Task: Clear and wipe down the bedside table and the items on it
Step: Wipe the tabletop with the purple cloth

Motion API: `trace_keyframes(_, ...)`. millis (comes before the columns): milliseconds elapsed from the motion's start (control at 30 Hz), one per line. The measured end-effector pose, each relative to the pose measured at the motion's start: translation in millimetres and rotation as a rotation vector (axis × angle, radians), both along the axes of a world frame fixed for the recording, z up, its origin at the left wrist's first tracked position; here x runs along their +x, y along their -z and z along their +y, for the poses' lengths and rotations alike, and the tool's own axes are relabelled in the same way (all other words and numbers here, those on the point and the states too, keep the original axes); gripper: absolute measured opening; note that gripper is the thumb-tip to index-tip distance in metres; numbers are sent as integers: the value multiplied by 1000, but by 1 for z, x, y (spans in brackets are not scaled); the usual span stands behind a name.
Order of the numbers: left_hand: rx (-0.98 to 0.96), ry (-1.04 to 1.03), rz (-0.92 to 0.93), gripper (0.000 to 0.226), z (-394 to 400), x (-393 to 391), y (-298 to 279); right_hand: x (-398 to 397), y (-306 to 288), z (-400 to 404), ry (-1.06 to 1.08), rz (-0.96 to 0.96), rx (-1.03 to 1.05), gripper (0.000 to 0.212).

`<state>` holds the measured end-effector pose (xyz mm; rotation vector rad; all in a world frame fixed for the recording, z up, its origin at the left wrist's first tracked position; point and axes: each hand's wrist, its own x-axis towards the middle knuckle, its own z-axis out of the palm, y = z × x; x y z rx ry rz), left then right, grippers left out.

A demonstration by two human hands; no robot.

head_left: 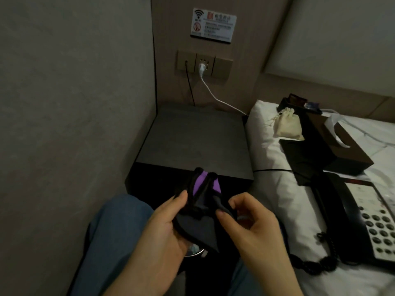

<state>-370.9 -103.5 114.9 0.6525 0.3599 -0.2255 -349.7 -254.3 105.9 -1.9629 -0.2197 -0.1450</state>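
Purple-and-black cloth (203,206) sits bunched between both hands at the near edge of the grey surface (192,137): the left hand (162,229) grips it with curled fingers, and the right hand (250,223) pinches its right edge. On the bed (275,167) to the right lie a phone (367,221), tissue box (342,142) and pouch (287,124).

We are in a hotel bedroom: a wifi and no-smoking notice (213,25) hangs above the sockets (204,65), a bedside table (193,142) stands beside a white-sheeted bed (277,167), and a desk phone (363,223) lies on it.
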Motion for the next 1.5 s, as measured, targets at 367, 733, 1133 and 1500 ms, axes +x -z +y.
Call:
trace_keyframes(367, 124, -209, 78, 13, -1, 13, 1, 12, -25, -26, 4, 248, 560, 8)
trace_keyframes(733, 266, -122, -231, 10, 15, 22, -33, 16, 16, -18, -70, 518, 568, 66)
trace_keyframes(1133, 201, -140, -243, 33, 27, 33, -48, 24, 23, -9, -156, 477, 452, 33)
trace_keyframes(1500, 125, -5, -362, 34, 19, 34, -55, 31, 40, 6, -123, 1094, 651, 69)
